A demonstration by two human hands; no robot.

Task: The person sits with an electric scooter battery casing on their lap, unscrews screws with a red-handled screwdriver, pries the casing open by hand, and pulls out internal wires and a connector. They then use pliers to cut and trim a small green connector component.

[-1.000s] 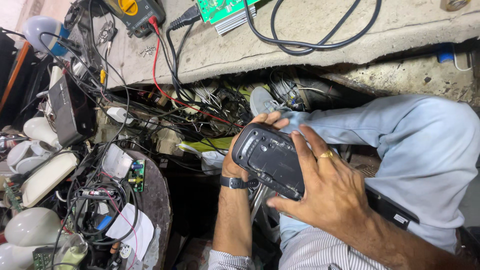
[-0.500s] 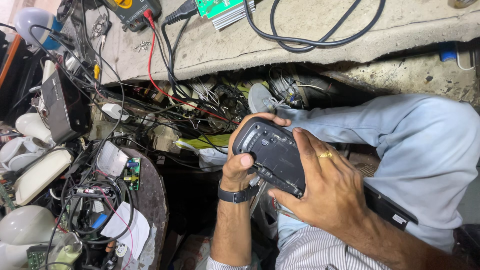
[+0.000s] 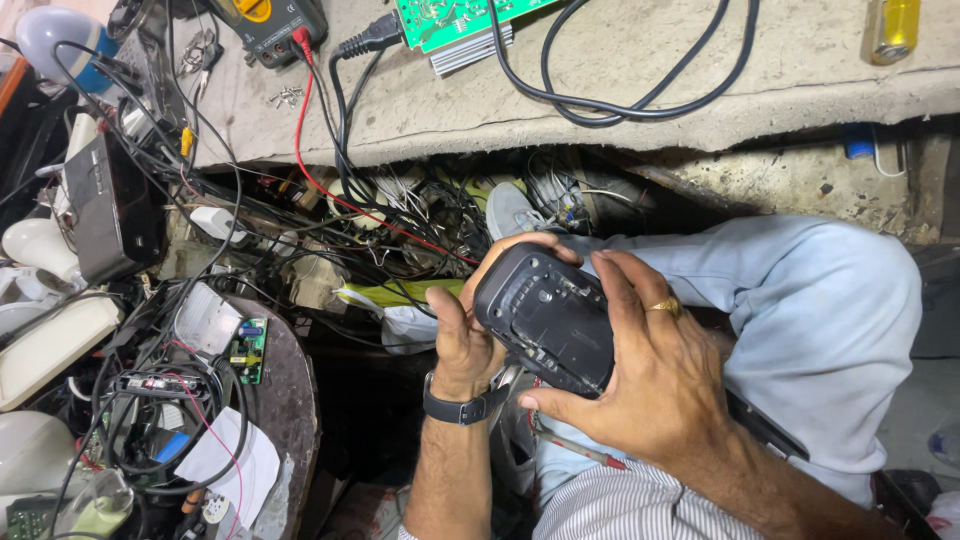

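I hold a dark grey plastic device casing over my lap, its inner side with screw posts facing up. My left hand grips its left end, fingers curled over the top edge; a black watch sits on that wrist. My right hand, with a gold ring, clasps the casing's right side, thumb underneath at the lower edge. A red-handled tool lies on my lap just below the casing.
A worn workbench carries a green circuit board, a yellow multimeter, black cable loops and a yellow lighter. Tangled wires, white lamp housings and small boards crowd the left. My bent knee in light trousers fills the right.
Both hands shifted the casing slightly; the left thumb moved off its face and around the edge. The view drifted a little.
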